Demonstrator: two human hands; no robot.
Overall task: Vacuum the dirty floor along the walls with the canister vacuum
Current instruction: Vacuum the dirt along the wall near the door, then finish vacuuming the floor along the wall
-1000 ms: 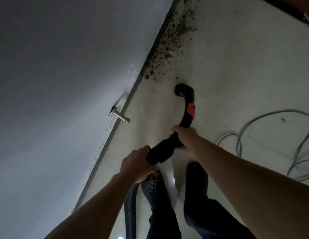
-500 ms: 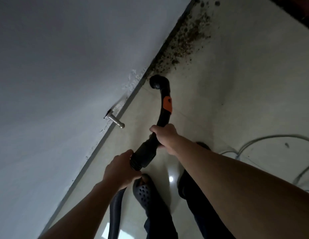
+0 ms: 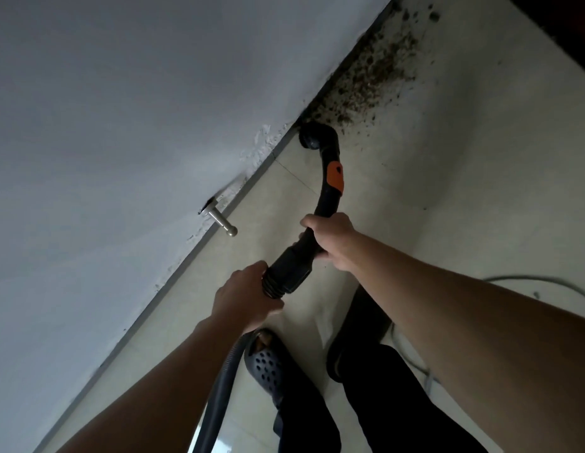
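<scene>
Right hand: the right hand (image 3: 333, 237) is curled tight round the black curved pipe (image 3: 327, 201), at the low end of its bend.
Left hand: the left hand (image 3: 245, 299) is wrapped round the ribbed end of the hose (image 3: 219, 403), just behind the thick black cuff (image 3: 286, 276).
Between the hands: the cuff joins the hose to the pipe. The two hands are close but do not touch.
Pipe: it goes up and away from the right hand and bends over to the left at the top. An orange slider (image 3: 335, 174) sits on it, above the right hand.
Pipe mouth: the pipe mouth (image 3: 312, 138) is down where the floor (image 3: 464, 207) meets the wall (image 3: 121, 125), right at the near edge of the dirt (image 3: 369, 76). It is too dark to tell if it touches the floor.
Dirt: brown crumbs lie in a patch along the wall, past the pipe mouth.
Hose: it hangs down from the left hand, under the left arm, beside a clog (image 3: 268, 364) with holes.
Feet: a dark shoe (image 3: 359, 328) stands to the right of the clog, with dark trousers (image 3: 398, 403) above both.
Wall: a metal door stop (image 3: 222, 220) sticks out low down, to the left of the hands. The paint near it is chipped.
Far right: a grey cable (image 3: 529, 282) lies on the floor behind the right arm.
</scene>
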